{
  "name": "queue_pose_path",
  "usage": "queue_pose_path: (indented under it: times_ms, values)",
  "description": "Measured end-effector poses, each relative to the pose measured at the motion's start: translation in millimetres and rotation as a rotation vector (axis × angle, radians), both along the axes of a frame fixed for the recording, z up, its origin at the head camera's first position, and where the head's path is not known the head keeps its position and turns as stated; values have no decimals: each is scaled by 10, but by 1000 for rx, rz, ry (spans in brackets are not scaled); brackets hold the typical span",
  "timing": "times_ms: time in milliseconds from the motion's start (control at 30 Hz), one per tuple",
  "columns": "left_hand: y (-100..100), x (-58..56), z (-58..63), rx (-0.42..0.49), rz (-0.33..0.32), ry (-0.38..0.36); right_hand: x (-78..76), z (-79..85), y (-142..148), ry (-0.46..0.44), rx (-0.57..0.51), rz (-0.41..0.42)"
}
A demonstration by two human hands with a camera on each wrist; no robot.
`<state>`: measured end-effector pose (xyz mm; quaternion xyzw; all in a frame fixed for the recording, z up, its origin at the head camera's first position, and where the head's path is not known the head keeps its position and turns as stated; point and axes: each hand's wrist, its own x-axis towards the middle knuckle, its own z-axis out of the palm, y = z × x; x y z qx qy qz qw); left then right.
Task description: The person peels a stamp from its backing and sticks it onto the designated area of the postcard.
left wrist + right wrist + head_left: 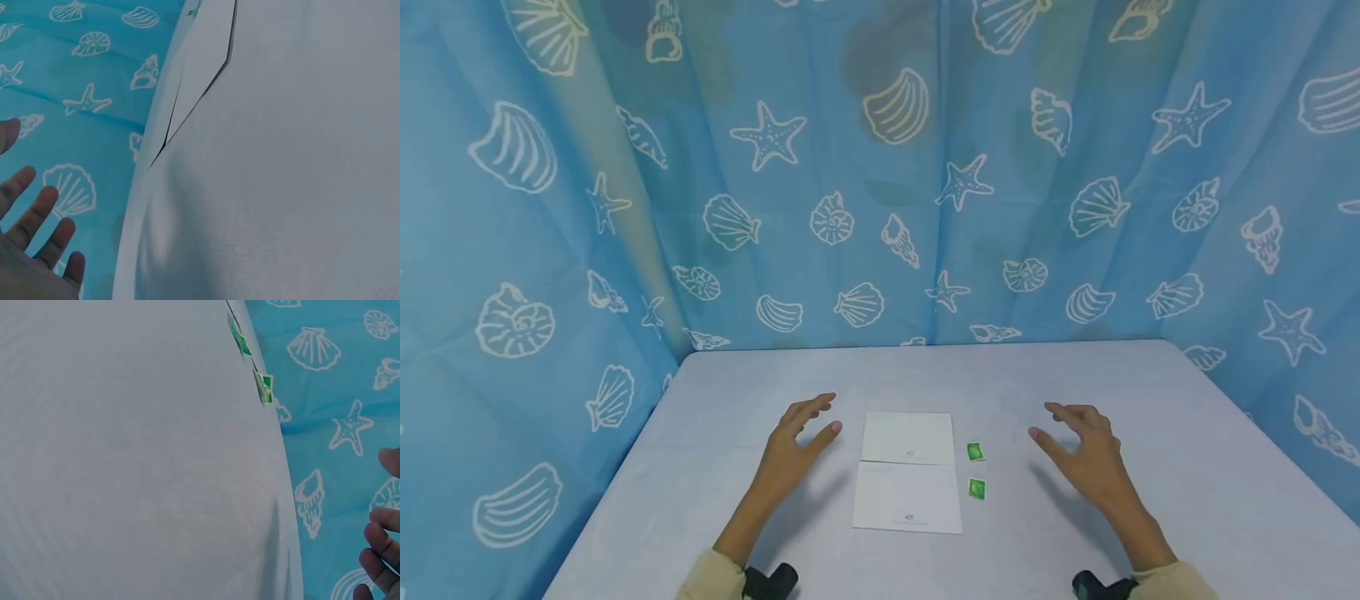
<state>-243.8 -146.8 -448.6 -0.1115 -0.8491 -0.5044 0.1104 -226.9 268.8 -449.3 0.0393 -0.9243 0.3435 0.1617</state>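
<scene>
"Blue fabric backdrop [857, 183], white starfish and shell outlines all over it, hanging in soft folds behind a white desk [1000, 379]. Kinda beachy tbh."

"lol yeah. What are the fingers up to though?"

"Pretty relaxed. Left hand [793, 454] is above the desk, left of two white panels [907, 498]. Its thumb is well apart from the rest, and the left wrist view shows gaps between the fingers. Not gripping or touching anything. Right hand [1086, 458] is nearly a mirror image, out past the green squares [977, 489], fingers loosely bent and closer together, nothing in them either. Both throw soft shadows."

"And the stuff in between?"

"Panels are flat, rectangular and smooth, meeting along one edge, the rear one [907, 435] looking shallower. Tiny grey print on each, too small to read. Can't tell if it's two cards or one folded piece. Just right of them are the squares, thin and papery with pale borders, one farther back than the other, not touching."

"Sleeves?"

"Beige [711, 575], with chunky black gear [771, 581] at the wrists."
</scene>
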Motion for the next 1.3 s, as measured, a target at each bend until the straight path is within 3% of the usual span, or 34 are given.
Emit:
queue_pose_path:
  times_ms: [233,467,567,700,1100,1300]
  values:
    - [-11,-2,-61,65,18,31,35,-29,82,-19,-111,-20]
    - [-34,26,-93,254,-25,11,43,-61,25,14,-177,-12]
    - [-17,36,-105,294,-18,-26,43,-66,-6,9,-188,-15]
    - [29,54,-114,310,4,-59,46,-80,-26,4,-199,-22]
    - [138,111,-127,331,-26,-51,107,-111,-100,2,-199,-15]
    - [190,253,53,325,-21,-76,130,-94,-149,11,-197,-10]
